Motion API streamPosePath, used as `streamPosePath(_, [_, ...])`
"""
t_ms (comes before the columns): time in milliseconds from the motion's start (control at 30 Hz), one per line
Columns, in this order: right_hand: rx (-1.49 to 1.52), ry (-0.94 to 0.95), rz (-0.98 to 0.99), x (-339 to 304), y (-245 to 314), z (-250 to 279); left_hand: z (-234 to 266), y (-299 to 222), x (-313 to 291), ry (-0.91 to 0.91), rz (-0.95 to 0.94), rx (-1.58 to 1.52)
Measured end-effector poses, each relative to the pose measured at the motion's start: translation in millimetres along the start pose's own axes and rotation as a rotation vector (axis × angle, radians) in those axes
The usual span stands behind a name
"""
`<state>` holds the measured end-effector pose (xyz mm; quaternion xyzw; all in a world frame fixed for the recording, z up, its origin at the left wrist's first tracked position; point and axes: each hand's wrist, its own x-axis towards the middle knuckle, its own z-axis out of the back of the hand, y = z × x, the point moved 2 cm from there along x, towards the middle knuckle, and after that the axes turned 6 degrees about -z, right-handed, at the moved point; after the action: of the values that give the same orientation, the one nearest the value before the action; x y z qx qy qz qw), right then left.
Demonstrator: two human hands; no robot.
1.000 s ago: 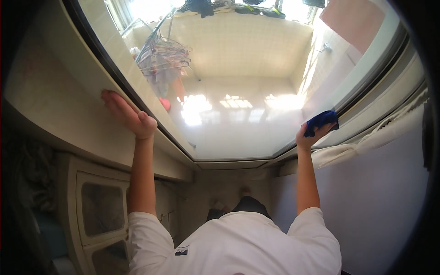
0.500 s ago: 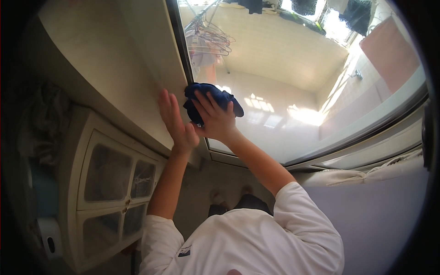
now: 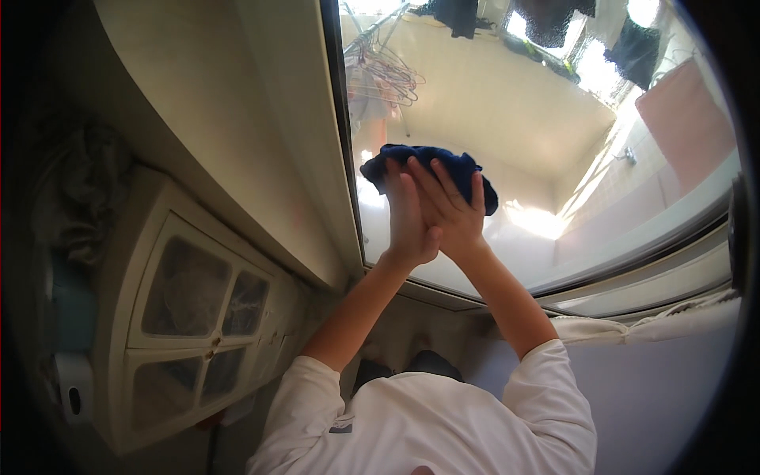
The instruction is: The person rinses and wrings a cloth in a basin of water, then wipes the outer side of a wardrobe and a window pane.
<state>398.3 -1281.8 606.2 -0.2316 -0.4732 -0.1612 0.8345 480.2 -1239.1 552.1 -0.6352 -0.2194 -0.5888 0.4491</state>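
Note:
A dark blue cloth (image 3: 443, 168), bunched and wrinkled, lies against the glass pane (image 3: 507, 253) of a door or window. My right hand (image 3: 453, 207) presses it there with fingers spread flat over its lower part. Close beside it, my left hand (image 3: 410, 222) is held edge-on with fingers stretched out, their tips at the cloth's left part. The two hands overlap or nearly touch; whether the left one bears on the cloth I cannot tell. Part of the cloth is hidden under the fingers.
A dark-edged frame (image 3: 339, 119) borders the glass on the left. Through the pane show wire hangers (image 3: 388, 75), hanging dark clothes (image 3: 546, 20) and a pink panel (image 3: 685, 111). A white cabinet (image 3: 127, 317) with paned doors stands at lower left; a white curtain (image 3: 625, 326) is at right.
My right hand and the cloth have slid right across the glass, away from the left frame. My left hand has moved right as well, up against the right hand. The view has shifted slightly.

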Motion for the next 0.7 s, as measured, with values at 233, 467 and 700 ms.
streamPosePath(233, [-0.033,-0.263,-0.039,173.1,-40.4,69.0,21.1,-28.6,204.7,-0.135,-0.376,0.128])
streamPosePath(467, [-0.063,-0.079,-0.036,119.5,-29.9,34.1,19.0,-13.5,151.4,-0.069,-0.222,0.209])
streamPosePath(700, [-0.143,0.354,0.111,-140.4,14.8,-45.9,-14.7,13.9,-134.8,0.155,0.304,0.162])
